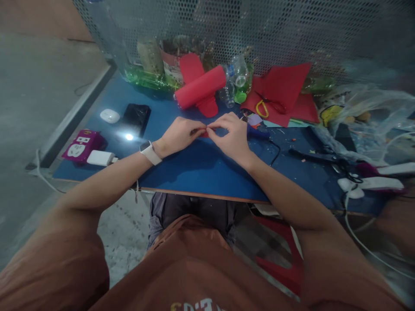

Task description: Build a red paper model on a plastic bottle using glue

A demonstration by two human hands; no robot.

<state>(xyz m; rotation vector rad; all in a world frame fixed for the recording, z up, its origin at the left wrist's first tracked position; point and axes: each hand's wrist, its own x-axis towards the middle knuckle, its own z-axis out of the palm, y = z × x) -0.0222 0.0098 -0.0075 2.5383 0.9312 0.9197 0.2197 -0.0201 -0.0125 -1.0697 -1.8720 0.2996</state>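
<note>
Both hands [182,134] [232,134] pinch a small red piece, red tube [201,87], bottles [228,91] and scissors [265,100] beyond

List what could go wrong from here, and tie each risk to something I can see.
The small red piece is pinched between the fingertips of the left hand and right hand, so it could slip or crease. The black cord curves close to the right forearm, which might snag it. The red cylinder sits just beyond the hands and could get knocked.
</note>
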